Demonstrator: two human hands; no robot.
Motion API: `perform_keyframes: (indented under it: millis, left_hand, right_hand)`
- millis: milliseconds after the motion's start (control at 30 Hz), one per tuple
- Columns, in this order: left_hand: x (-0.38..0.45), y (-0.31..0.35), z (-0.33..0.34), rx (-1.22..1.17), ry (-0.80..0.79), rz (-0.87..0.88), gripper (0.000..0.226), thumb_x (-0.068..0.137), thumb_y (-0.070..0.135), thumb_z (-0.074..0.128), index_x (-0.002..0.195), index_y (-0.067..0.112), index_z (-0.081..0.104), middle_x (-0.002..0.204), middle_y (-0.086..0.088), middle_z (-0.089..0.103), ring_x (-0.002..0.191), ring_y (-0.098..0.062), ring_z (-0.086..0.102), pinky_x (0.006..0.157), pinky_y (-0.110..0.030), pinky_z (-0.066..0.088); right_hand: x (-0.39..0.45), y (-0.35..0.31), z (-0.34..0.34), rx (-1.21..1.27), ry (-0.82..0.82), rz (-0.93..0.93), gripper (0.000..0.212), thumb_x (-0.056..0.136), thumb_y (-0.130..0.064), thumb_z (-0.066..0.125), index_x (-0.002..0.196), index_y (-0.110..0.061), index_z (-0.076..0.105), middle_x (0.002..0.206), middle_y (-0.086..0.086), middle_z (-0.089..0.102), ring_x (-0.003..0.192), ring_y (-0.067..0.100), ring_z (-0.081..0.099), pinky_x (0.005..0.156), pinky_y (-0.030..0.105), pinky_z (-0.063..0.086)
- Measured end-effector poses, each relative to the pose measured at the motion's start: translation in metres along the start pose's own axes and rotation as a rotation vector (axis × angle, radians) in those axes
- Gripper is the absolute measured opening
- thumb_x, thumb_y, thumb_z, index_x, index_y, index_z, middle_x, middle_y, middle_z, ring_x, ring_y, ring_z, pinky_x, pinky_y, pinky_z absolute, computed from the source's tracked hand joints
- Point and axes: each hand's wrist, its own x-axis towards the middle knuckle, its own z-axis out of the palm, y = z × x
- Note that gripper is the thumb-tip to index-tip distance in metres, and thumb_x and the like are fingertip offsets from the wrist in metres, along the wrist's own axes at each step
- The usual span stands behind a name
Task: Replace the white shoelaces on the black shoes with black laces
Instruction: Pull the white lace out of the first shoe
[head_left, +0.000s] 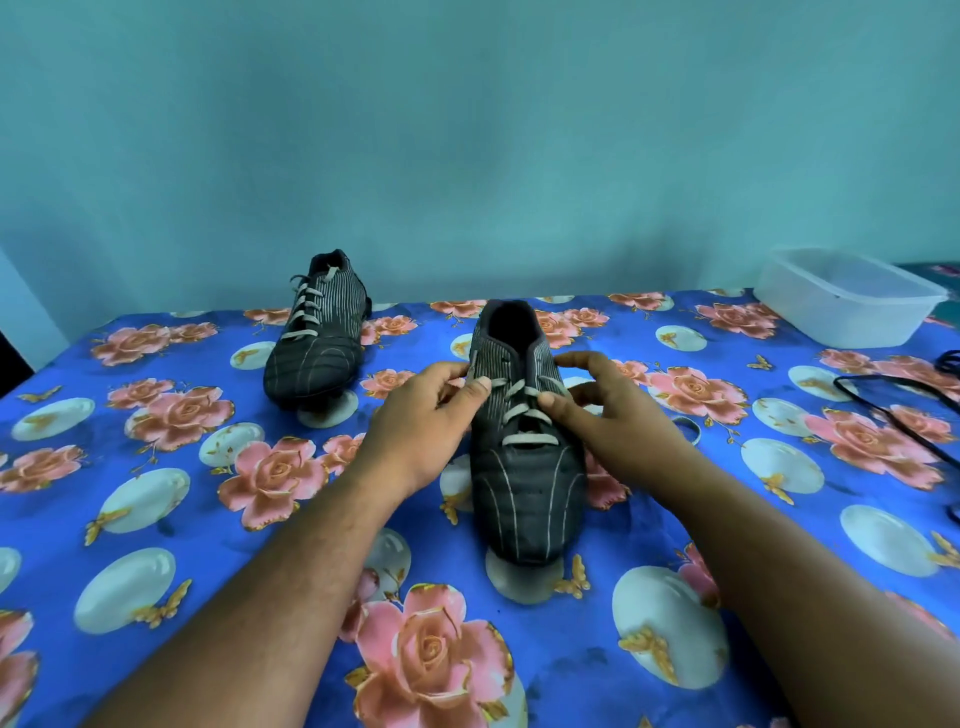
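A black shoe (524, 483) stands in the middle of the table, toe toward me, with a white lace (527, 440) crossing its front. My left hand (423, 421) pinches the lace at the shoe's left upper edge between thumb and fingers. My right hand (605, 410) is at the shoe's right side, thumb on the lace and fingers curled above it. A loose end of the lace loops on the cloth behind my right hand. A second black shoe (317, 338) with a white lace stands farther back on the left. Black laces (898, 400) lie at the right edge.
The table wears a blue cloth with pink roses (156, 519). A clear plastic tub (847, 296) sits at the back right corner. A teal wall rises right behind the table.
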Motion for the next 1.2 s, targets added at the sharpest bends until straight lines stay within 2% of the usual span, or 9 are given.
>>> perform_keyframes:
  millis: [133,200,367,500,600,800,933,1067,1200]
  left_hand:
    - [-0.001,-0.001,0.004,0.064,-0.042,0.03,0.05,0.073,0.08,0.046,0.115,0.054,0.057,0.103,0.021,0.074,0.106,-0.013,0.068,0.1,-0.051,0.049]
    - [-0.002,0.0,0.004,0.119,-0.034,0.023,0.062,0.072,0.08,0.046,0.129,0.054,0.05,0.118,0.02,0.069,0.116,-0.013,0.064,0.106,-0.05,0.044]
    - [-0.008,0.005,0.005,0.217,-0.019,0.163,0.095,0.081,0.076,0.051,0.161,0.035,0.019,0.166,0.007,0.026,0.153,-0.011,0.023,0.123,-0.047,0.024]
    - [-0.01,0.006,0.011,0.274,-0.12,0.249,0.091,0.078,0.081,0.03,0.159,0.038,0.024,0.169,0.011,0.016,0.155,-0.004,0.012,0.125,-0.049,0.016]
    - [-0.008,0.005,0.011,0.273,-0.128,0.233,0.094,0.077,0.083,0.028,0.16,0.038,0.023,0.169,0.013,0.013,0.155,-0.003,0.01,0.126,-0.048,0.016]
    - [-0.007,0.004,0.011,0.421,-0.195,0.099,0.104,0.076,0.093,0.023,0.162,0.038,0.004,0.171,0.01,0.004,0.156,-0.008,0.001,0.125,-0.057,0.007]
    - [-0.008,0.006,0.012,0.53,-0.161,0.096,0.086,0.09,0.076,0.031,0.162,0.037,0.006,0.171,0.01,0.0,0.156,-0.009,-0.005,0.124,-0.059,0.001]
    - [-0.007,0.005,0.011,0.519,-0.15,0.13,0.085,0.094,0.075,0.034,0.163,0.033,0.007,0.171,0.01,-0.001,0.156,-0.007,-0.004,0.124,-0.057,0.0]
    - [-0.007,0.004,0.011,0.422,-0.148,0.248,0.095,0.084,0.081,0.024,0.162,0.032,0.001,0.168,0.017,-0.007,0.151,0.006,-0.005,0.126,-0.05,-0.004]
  right_hand:
    - [0.005,0.004,0.006,-0.137,0.1,-0.067,0.03,0.092,-0.049,0.068,0.118,-0.038,0.058,0.112,-0.013,0.066,0.104,0.008,0.061,0.075,0.016,0.041]
    - [0.006,0.006,0.005,-0.213,0.174,-0.171,0.028,0.089,-0.048,0.072,0.114,-0.039,0.064,0.116,-0.01,0.061,0.113,0.013,0.053,0.083,0.022,0.038]
    - [0.007,0.003,0.009,-0.285,0.282,-0.307,0.024,0.086,-0.05,0.073,0.105,-0.036,0.078,0.1,-0.011,0.063,0.105,0.017,0.05,0.092,0.038,0.043]
    - [0.009,0.002,0.014,-0.325,0.34,-0.354,0.012,0.086,-0.044,0.076,0.094,-0.036,0.079,0.084,-0.015,0.062,0.093,0.018,0.052,0.084,0.044,0.046]
    - [0.01,0.0,0.014,-0.274,0.29,-0.33,0.003,0.087,-0.036,0.077,0.086,-0.034,0.076,0.075,-0.013,0.062,0.087,0.016,0.055,0.082,0.035,0.043]
    - [0.004,-0.013,0.013,0.168,-0.014,-0.006,0.014,0.099,-0.013,0.057,0.087,-0.011,0.065,0.073,-0.001,0.061,0.066,0.006,0.051,0.061,0.021,0.044]
    - [0.003,-0.017,0.008,0.409,-0.074,0.08,0.02,0.101,-0.012,0.049,0.083,-0.016,0.057,0.07,-0.003,0.053,0.065,0.009,0.048,0.059,0.022,0.041]
    - [0.004,-0.01,0.011,0.101,0.05,-0.076,0.025,0.094,-0.037,0.069,0.082,-0.017,0.063,0.071,-0.006,0.06,0.066,0.009,0.052,0.064,0.024,0.043]
    - [0.004,-0.008,0.007,-0.104,0.202,-0.242,0.012,0.089,-0.034,0.076,0.08,-0.027,0.073,0.076,-0.009,0.069,0.077,0.001,0.057,0.075,0.024,0.044]
